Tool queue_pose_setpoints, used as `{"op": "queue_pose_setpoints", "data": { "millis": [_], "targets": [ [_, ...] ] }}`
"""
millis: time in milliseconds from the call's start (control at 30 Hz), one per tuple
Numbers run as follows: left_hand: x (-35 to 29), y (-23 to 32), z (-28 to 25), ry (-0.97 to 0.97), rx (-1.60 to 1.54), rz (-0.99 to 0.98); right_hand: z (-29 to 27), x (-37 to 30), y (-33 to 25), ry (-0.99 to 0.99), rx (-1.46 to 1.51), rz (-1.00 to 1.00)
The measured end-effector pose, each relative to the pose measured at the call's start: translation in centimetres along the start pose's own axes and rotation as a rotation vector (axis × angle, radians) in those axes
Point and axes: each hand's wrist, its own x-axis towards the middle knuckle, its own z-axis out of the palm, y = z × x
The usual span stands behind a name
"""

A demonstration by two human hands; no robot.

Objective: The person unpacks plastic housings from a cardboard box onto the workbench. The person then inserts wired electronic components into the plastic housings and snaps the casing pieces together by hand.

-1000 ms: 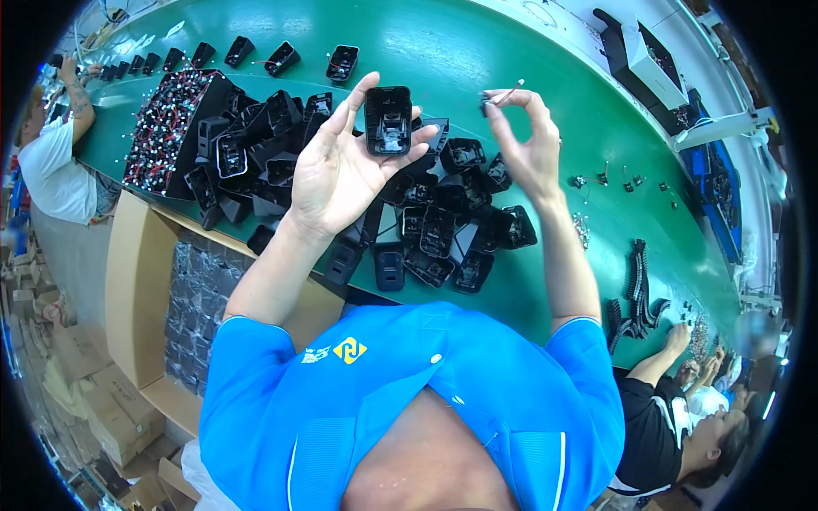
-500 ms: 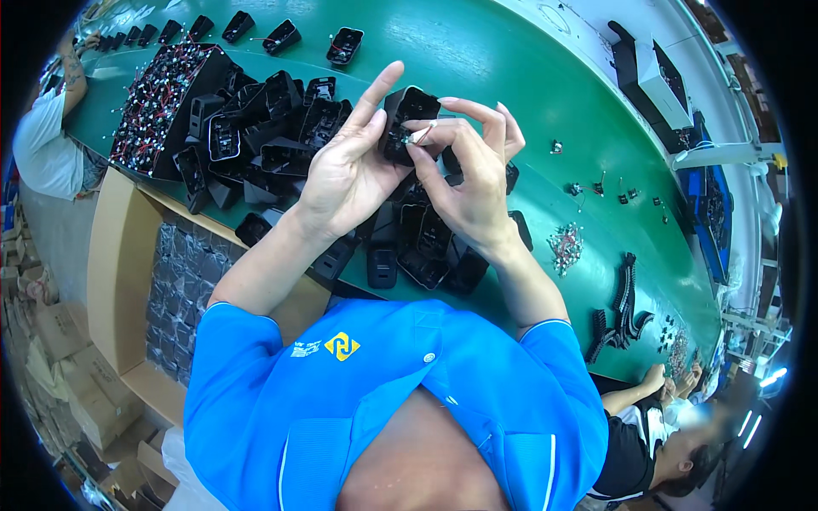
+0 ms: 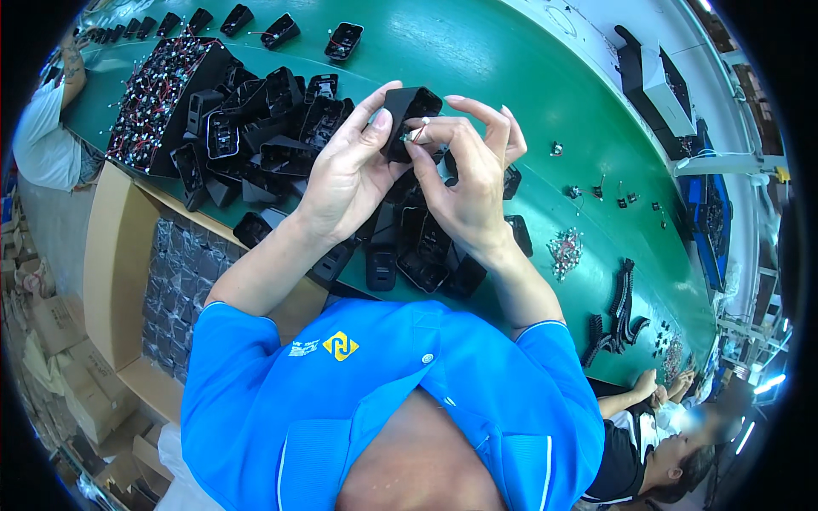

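Observation:
My left hand [image 3: 341, 187] is closed around a black plastic housing [image 3: 409, 104], its fingers along the left side and the open face turned to the right. At the mouth of the housing, my right hand [image 3: 467, 175] pinches a small wired part [image 3: 421, 129] with thin red leads and a whitish end. How far this part sits inside is hidden by my fingertips. Just below both hands, more black housings [image 3: 422, 243] lie on the green table. A heap of similar open housings [image 3: 281, 128] is to the left.
A black box [image 3: 175, 140] piled with red-and-white wired parts stands at the left. An open carton [image 3: 115, 247] with wrapped dark pieces is beside the table. Wire bundles [image 3: 566, 251] and black strips [image 3: 618, 311] lie right. Co-workers sit at far left and lower right.
My raised left index finger has come down against the housing, which has tilted a little. The right hand stays pinching at its opening.

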Motion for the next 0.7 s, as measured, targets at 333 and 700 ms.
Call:
{"op": "queue_pose_setpoints", "data": {
  "millis": [333,700],
  "targets": [
    [-0.7,-0.3,1.0,-0.064,0.398,0.216,0.2,-0.3,0.3,0.136,0.054,0.046],
    [-1.2,0.6,0.9,-0.121,0.559,0.232,0.8,-0.7,2.0,0.243,0.238,-0.035]
  ]
}}
